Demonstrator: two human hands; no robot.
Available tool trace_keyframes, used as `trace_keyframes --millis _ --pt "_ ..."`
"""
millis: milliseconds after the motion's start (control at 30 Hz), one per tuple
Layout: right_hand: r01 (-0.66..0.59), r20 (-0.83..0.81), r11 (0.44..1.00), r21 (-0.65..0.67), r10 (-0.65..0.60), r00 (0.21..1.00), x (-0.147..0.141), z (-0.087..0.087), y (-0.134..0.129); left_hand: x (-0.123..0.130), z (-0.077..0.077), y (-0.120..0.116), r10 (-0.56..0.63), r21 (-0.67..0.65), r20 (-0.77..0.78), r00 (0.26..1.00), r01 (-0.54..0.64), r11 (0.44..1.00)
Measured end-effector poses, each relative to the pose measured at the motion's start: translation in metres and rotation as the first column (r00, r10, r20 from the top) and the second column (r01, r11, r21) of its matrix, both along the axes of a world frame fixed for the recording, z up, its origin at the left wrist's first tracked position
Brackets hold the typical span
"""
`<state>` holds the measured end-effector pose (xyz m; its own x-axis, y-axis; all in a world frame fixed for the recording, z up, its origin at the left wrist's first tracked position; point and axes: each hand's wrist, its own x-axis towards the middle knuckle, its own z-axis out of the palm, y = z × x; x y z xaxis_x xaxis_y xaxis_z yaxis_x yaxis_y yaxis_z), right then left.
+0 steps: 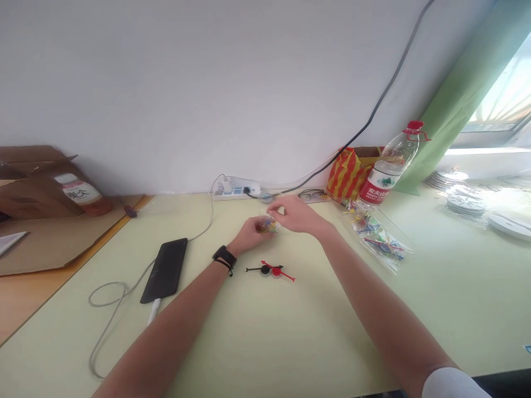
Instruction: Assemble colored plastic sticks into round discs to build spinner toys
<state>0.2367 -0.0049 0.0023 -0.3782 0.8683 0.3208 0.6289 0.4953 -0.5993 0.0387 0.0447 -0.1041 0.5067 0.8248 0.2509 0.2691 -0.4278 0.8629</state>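
My left hand [249, 234] is closed around a small clear bag [271, 225] with colourful bits inside. Above the bag's opening, my right hand [293, 214] has its thumb and forefinger pinched together; anything between those fingertips is too small to make out. Nearer to me on the table lie a black arrow spinner [265, 270] and a red arrow spinner [276, 272], side by side with their arrows crossing.
A black phone [165, 271] with a cable lies left. Behind are a power strip [236, 190] and glasses [312, 194]. Right stand a large bottle [384, 174] and striped bag [345, 176], near bagged colourful parts [384, 243] and stacked discs [467, 200]. Cardboard [37, 243] lies far left.
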Motion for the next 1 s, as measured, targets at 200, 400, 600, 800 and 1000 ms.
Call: trace_keyframes --millis 200,400,600,800,1000 --pt "0.004 0.010 1.000 0.010 -0.004 1.000 0.006 0.004 -0.002 0.003 0.007 -0.004 -0.030 -0.028 -0.003 1.000 0.030 0.999" --pt "0.017 -0.003 0.998 0.067 -0.017 1.000 0.013 0.008 0.001 0.002 0.003 -0.002 0.020 -0.034 0.112 0.994 -0.016 0.999" --pt "-0.002 -0.122 0.996 0.091 0.014 0.992 0.010 0.008 0.000 0.002 0.002 -0.002 0.019 -0.038 0.071 0.997 -0.017 0.999" --pt "-0.058 -0.137 0.998 -0.002 0.057 0.989 0.008 0.007 0.000 0.001 0.003 -0.002 0.047 -0.024 0.103 0.994 -0.044 0.999" --pt "-0.035 -0.222 0.993 -0.111 0.010 0.975 0.012 0.012 -0.002 0.002 -0.001 0.001 0.028 -0.045 0.099 0.995 -0.023 0.999"
